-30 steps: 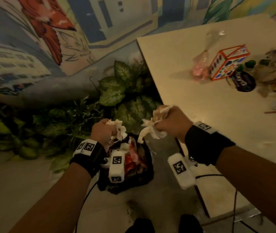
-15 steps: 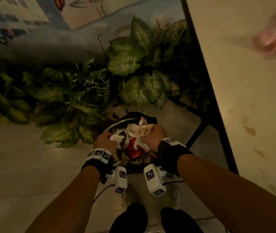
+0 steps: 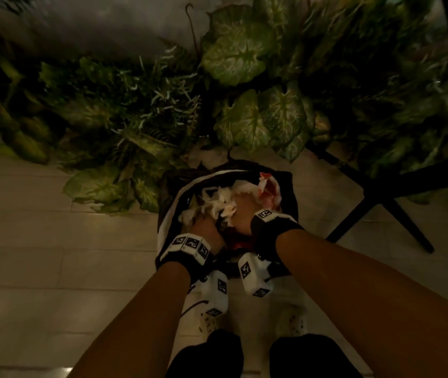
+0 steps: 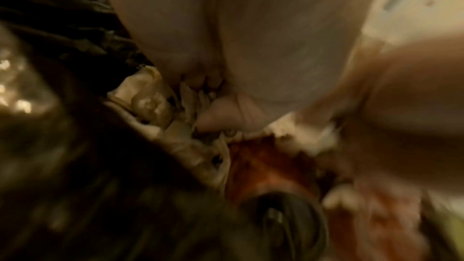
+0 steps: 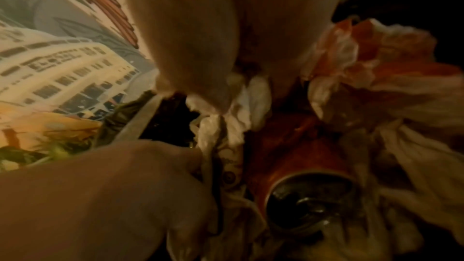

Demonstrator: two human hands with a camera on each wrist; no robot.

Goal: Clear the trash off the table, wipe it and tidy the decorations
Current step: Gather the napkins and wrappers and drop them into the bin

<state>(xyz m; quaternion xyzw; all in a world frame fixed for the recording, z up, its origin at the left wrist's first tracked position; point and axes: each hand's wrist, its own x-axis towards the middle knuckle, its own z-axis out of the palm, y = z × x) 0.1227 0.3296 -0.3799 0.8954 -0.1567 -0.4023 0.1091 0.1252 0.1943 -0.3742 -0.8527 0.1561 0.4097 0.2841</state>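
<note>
Both hands are down inside a trash bin [image 3: 166,214], white-rimmed with a black liner, standing on the floor. My left hand [image 3: 203,223] grips a wad of crumpled white tissues [image 3: 218,204], seen pale beside its fingers as tissues [image 4: 150,96]. Close beside it, my right hand [image 3: 242,211] pinches more white tissue [image 5: 238,106] between thumb and fingers. Under the hands lies a red drink can [image 5: 303,158], also the red can [image 4: 271,168], top end toward the cameras. A red-stained tissue [image 3: 269,186] sits at the bin's far right side. The table top is out of view.
Green artificial plants [image 3: 244,77] crowd the wall just behind the bin. Black table legs [image 3: 381,197] stand to the right on the pale tiled floor [image 3: 40,241]. My white shoes [image 3: 291,320] are right in front of the bin. A painted mural [image 5: 62,62] covers the wall.
Both hands, each holding tissues, dropped from above the bin down into it. My head tilted down, so the table with its decorations left the view.
</note>
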